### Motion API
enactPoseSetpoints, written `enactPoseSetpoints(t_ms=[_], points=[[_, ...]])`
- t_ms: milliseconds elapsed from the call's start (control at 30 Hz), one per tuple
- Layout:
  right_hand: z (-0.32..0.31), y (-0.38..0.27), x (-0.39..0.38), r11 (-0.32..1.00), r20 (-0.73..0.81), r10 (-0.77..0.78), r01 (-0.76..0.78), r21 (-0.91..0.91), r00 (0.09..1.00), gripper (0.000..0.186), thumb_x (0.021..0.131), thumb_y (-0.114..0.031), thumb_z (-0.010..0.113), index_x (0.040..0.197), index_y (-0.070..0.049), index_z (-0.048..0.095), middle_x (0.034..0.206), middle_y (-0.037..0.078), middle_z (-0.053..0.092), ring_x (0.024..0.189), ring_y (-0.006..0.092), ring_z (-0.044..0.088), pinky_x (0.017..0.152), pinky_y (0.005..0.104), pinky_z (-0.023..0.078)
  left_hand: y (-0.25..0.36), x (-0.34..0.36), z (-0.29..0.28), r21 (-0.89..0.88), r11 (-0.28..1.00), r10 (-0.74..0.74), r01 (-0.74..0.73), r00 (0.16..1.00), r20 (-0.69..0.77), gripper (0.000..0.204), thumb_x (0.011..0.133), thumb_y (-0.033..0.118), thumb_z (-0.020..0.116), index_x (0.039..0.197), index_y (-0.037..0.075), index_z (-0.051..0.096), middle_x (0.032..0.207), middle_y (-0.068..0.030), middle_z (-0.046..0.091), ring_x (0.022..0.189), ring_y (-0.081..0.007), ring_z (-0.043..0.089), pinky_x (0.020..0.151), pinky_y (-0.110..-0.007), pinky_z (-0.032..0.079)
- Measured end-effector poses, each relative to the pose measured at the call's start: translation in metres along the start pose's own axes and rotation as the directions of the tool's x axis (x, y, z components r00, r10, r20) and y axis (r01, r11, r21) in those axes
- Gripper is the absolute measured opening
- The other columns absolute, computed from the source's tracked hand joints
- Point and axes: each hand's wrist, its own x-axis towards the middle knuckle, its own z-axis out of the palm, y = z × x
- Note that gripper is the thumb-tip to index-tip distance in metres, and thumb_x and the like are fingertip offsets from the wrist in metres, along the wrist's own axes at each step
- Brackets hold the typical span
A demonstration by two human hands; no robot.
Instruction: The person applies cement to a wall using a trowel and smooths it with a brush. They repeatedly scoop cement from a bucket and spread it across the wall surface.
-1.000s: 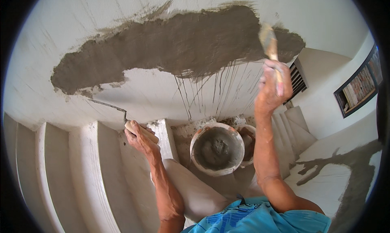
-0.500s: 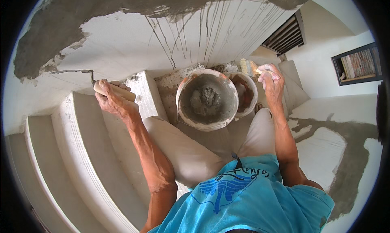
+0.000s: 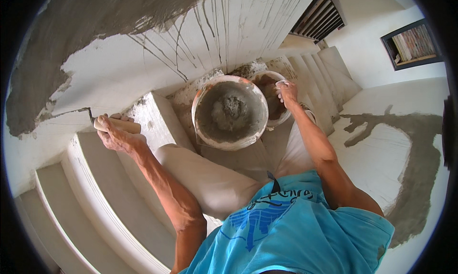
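Observation:
My left hand (image 3: pixel 117 134) is closed around the pale wooden handle of a trowel (image 3: pixel 125 126), whose thin metal blade is seen edge-on close to the wall. My right hand (image 3: pixel 287 93) is closed over the small white bucket (image 3: pixel 281 121), gripping a paintbrush whose bristles are hidden below the fingers inside it. Brownish, murky contents show in that bucket. Beside it, between my knees, stands a larger bucket (image 3: pixel 234 147) with grey wet mortar (image 3: pixel 234 107) heaped in its middle.
A grey mortar patch (image 3: pixel 95 26) covers part of the white wall, with dark drips running below it. Stair steps (image 3: pixel 109 178) descend on the left, and more steps (image 3: pixel 312 76) lie beyond the buckets. A slatted opening (image 3: pixel 320 17) and a framed niche (image 3: pixel 414 44) are at upper right.
My right hand has moved left and down with the paintbrush, from beside the small bucket to inside its mouth. The view has shifted; my left hand still holds the trowel by the wall.

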Motion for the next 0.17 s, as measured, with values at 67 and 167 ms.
enactPoseSetpoints(t_ms=[67, 167], points=[[0.024, 0.027, 0.007, 1.0, -0.023, 0.023, -0.023, -0.018, 0.999, 0.016, 0.095, -0.023, 0.066, 0.089, -0.008, 0.071, 0.065, 0.005, 0.066, 0.045, 0.0166, 0.055, 0.04, 0.037, 0.043, -0.002, 0.004, -0.012, 0.086, 0.996, 0.002, -0.002, 1.0, 0.005, 0.045, 0.097, 0.043, 0.068, 0.113, 0.002, 0.058, 0.085, -0.0089, 0.062, 0.069, -0.0177, 0.061, 0.057, -0.032, 0.053], [0.023, 0.096, 0.051, 0.991, -0.113, -0.044, 0.058, 0.121, 0.993, 0.025, 0.1, -0.025, 0.057, 0.089, -0.008, 0.071, 0.069, 0.008, 0.067, 0.049, 0.0214, 0.059, 0.043, 0.0382, 0.045, -0.013, 0.003, 0.005, 0.1, 0.995, 0.015, -0.012, 1.0, -0.02, 0.041, 0.096, 0.042, 0.069, 0.109, 0.005, 0.055, 0.081, -0.0068, 0.056, 0.062, -0.0163, 0.057, 0.049, -0.03, 0.05]])
